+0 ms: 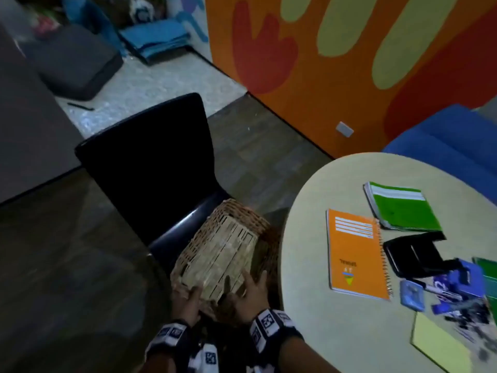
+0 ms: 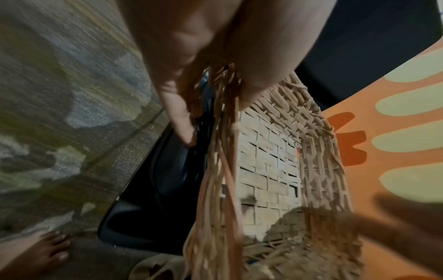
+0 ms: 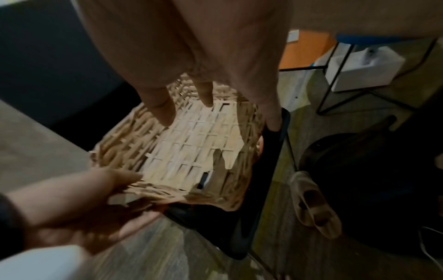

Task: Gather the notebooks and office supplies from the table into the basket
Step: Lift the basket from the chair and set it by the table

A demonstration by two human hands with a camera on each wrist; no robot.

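Note:
A woven wicker basket [image 1: 223,254] stands tilted on the seat of a black chair [image 1: 150,162], left of the round table [image 1: 304,265]. My left hand [image 1: 189,297] pinches its near left rim, thumb inside the basket [image 2: 268,170] and fingers outside. My right hand [image 1: 252,289] reaches over the near right rim with straight, spread fingers [image 3: 167,117]; the basket [image 3: 191,144] holds nothing that shows. On the table lie an orange spiral notebook [image 1: 357,254], a green notebook [image 1: 403,208], a black hole punch [image 1: 414,251], a yellow pad [image 1: 438,343] and several small blue supplies [image 1: 470,275].
An orange painted wall [image 1: 336,90] and a blue sofa [image 1: 443,146] stand behind the table. A sandal [image 3: 314,204] lies on the floor by the chair, and a bare foot [image 2: 40,252] stands to its left. Dark cushions lie far left.

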